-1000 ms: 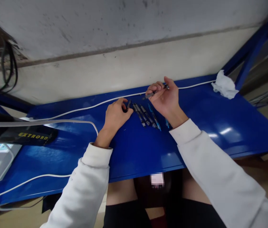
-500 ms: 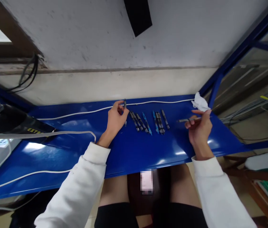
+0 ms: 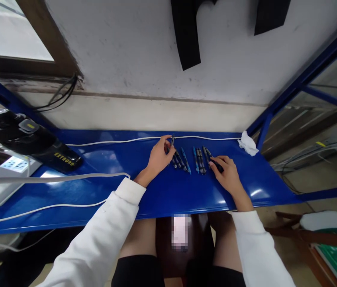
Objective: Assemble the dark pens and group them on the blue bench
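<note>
Several pens lie side by side on the blue table [image 3: 162, 195], in a left group and a right group. A blue pen [image 3: 186, 160] ends the left group and another blue pen [image 3: 195, 159] starts the right one. My left hand [image 3: 160, 156] pinches a dark pen [image 3: 172, 140] upright between thumb and fingers, at the left end of the row. At the right end, my right hand [image 3: 226, 172] is closed on a dark pen [image 3: 217, 165], whose tip is beside the outermost pens [image 3: 206, 156]. My fingers partly hide it.
Crumpled white tissue [image 3: 247, 143] sits at the back right. A black device [image 3: 51, 151] and a white power strip [image 3: 16, 167] stand at the left. A white cable [image 3: 114, 141] runs along the back; others cross the left side.
My right hand has moved left and down to the right end of the pen row with its pen. My left hand still holds its pen, now closer to the row. The view has shifted.
</note>
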Available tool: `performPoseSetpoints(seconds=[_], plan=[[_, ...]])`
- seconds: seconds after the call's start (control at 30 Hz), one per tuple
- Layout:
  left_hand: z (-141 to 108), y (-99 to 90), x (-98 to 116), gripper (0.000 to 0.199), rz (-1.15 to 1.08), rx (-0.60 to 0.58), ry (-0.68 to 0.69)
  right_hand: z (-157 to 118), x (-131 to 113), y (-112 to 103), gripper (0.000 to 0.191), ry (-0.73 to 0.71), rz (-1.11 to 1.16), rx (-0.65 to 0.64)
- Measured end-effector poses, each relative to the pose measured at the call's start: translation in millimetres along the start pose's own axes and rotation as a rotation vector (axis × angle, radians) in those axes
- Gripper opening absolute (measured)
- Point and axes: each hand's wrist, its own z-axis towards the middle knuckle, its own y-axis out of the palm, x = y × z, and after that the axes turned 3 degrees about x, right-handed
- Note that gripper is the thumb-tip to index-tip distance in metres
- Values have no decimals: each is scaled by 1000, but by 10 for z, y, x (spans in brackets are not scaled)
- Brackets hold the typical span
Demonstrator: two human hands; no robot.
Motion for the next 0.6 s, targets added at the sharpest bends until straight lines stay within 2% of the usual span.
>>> performPoseSetpoints(seconds=[0.17, 0.33, 0.5, 0.6], plan=[[2, 17, -37, 38, -41, 21, 76, -2, -12, -27, 39, -52, 77, -1], [-22, 8, 51, 28, -38, 21, 272, 1, -91, -79, 30, -72, 86, 79], [-61, -2, 152, 17, -81, -12, 398, 48, -369, -133, 18, -126, 134, 137], [-75, 5, 169, 14, -110, -7, 423, 227, -614, -56, 24, -178, 159, 104]])
